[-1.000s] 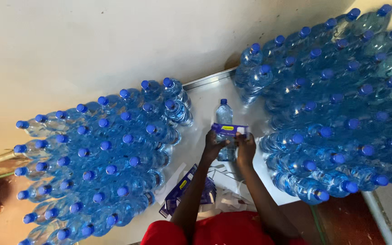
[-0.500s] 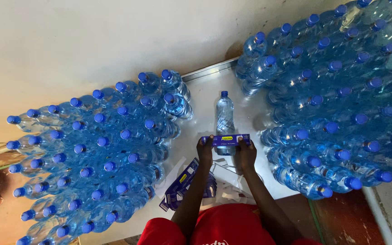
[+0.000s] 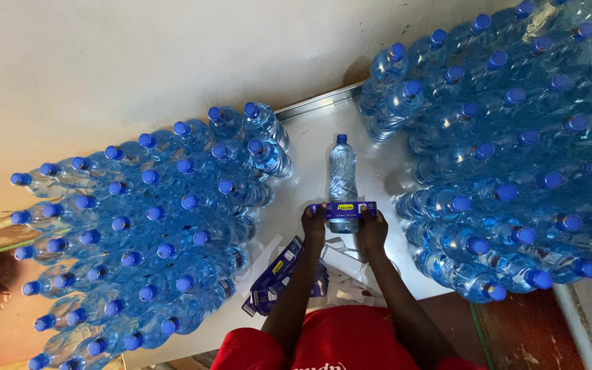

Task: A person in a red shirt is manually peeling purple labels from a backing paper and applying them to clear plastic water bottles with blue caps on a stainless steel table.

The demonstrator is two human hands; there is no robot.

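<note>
View from above, looking down at a white table (image 3: 310,130) set against a pale wall. A person in a red top stands at its near edge with both arms stretched forward.

One clear plastic bottle (image 3: 342,175) with a blue cap stands upright on the bare strip down the middle of the table. Across its lower part lies a blue label (image 3: 342,208) with a small yellow patch, pulled flat and level. The left hand (image 3: 314,220) pinches the label's left end and the right hand (image 3: 373,223) pinches its right end, fingers pressed together on the strip, thumbs toward the bottle. Holding both ends taut in this way appears to keep the band straight against the bottle's side.

A loose pile of matching labels (image 3: 279,274) lies on the table just beside the left forearm, close enough to pick from, along with some white paper scraps (image 3: 351,274) between the arms.

On either side, large masses of identical blue-capped bottles crowd the table: the left stack (image 3: 145,226) and the right stack (image 3: 515,137), caps pointing up toward the camera. They leave only the central strip for working. A metal rim (image 3: 316,103) runs along the table's far edge, by the wall.
</note>
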